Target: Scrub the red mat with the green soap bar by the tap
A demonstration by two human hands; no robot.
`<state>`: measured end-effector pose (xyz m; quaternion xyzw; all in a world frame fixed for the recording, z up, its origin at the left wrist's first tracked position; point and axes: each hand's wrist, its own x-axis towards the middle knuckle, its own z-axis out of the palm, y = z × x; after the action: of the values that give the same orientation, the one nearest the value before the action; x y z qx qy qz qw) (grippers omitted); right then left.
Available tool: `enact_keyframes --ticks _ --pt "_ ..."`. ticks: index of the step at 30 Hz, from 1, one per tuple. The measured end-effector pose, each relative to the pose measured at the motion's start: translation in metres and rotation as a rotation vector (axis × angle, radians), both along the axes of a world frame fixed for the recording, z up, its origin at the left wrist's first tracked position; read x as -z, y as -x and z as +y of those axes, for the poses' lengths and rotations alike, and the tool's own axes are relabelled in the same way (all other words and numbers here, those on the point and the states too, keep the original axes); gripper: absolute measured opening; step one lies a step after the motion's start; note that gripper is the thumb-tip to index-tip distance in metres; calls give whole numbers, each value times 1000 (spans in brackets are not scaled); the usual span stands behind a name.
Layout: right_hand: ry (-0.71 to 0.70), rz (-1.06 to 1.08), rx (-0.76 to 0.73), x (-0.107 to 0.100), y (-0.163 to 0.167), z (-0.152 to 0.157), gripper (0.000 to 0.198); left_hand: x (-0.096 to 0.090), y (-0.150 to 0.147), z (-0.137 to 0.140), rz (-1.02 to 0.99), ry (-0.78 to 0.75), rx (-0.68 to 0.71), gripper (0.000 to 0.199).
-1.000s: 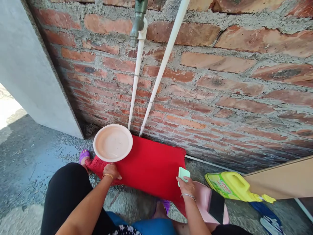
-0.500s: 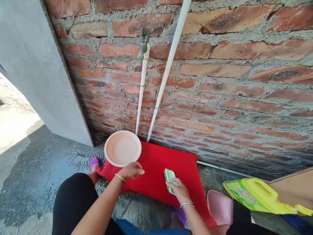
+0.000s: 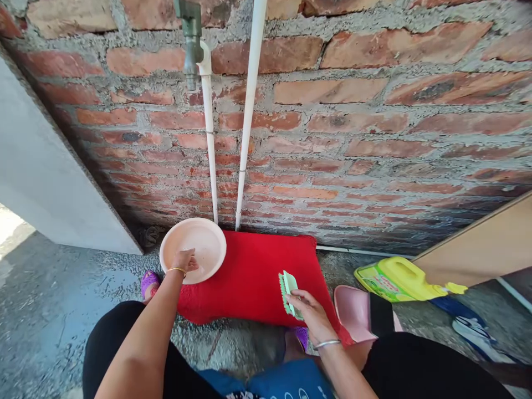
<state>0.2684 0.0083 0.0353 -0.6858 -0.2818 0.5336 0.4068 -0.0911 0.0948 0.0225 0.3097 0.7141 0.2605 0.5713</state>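
Observation:
My left hand (image 3: pixel 185 260) is over the inside of a pale pink basin (image 3: pixel 214 233), its fingers loosely bent downward with nothing seen in them. A gold bangle circles that wrist. In my right hand (image 3: pixel 313 317) is a light green scrub brush (image 3: pixel 291 284), its bristles facing left. It is held above a red cloth (image 3: pixel 257 269) spread between my feet. The basin stands at the cloth's left end. Whether my left fingertips touch water in the basin, I cannot tell.
A brick wall (image 3: pixel 307 166) with white pipes (image 3: pixel 245 138) and a tap (image 3: pixel 191 50) rises in front. On the right are a pink scoop-like container (image 3: pixel 351 310), a yellow detergent bottle (image 3: pixel 394 280) and a board (image 3: pixel 477 244). The ground (image 3: pixel 78 305) is wet at left.
My left hand has moved from beside the basin's near rim to over its inside. The brush has turned in my right hand, showing more bristles. The view has tilted down and shifted right.

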Motion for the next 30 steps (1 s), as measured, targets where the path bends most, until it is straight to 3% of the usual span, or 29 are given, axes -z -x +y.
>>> enact_keyframes --ticks 3,7,13,18,23,30 --pt "-4 62 49 2 -1 3 37 -13 -39 8 -216 34 -10 35" --pt "23 118 87 5 -2 7 40 -36 -112 24 -365 78 147 35" --pt "-13 160 126 -4 -9 12 41 -74 -204 48 -403 47 289 37" --pt "-54 205 178 -12 -17 13 39 -98 -219 62 -333 -55 276 36" --pt "-88 266 198 -16 -20 15 40 -113 -222 56 -206 -109 300 35" --pt "-122 299 227 -27 -30 17 40 -110 -242 27 -77 -164 487 35"
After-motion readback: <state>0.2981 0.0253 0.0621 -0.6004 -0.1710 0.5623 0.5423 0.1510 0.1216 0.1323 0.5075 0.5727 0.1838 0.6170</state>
